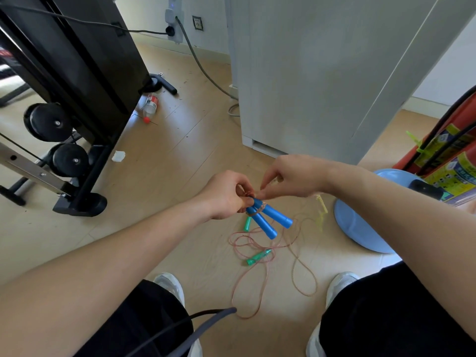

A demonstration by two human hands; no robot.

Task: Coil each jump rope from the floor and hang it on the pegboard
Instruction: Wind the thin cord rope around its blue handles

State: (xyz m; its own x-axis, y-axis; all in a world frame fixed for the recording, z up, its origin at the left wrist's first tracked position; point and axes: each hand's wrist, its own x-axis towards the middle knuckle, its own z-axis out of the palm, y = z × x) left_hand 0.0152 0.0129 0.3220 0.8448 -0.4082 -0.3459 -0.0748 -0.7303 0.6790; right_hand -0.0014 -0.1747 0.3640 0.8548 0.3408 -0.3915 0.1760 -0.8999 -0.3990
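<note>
Knees [144, 318] flank pink rope [244, 317] beside blue dome [360, 228].

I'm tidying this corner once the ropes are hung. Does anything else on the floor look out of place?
Yes. A plastic bottle lies tipped on its side beside the black machine, and a white scrap sits loose on the floor near the machine's base.

No text can be read. The yellow label [438, 146] on the red cylindrical fire extinguisher [463, 109] carries print and small pictograms, all too blurred to make out. The red-and-white label on the clear plastic bottle [150, 105] is likewise illegible.
</note>
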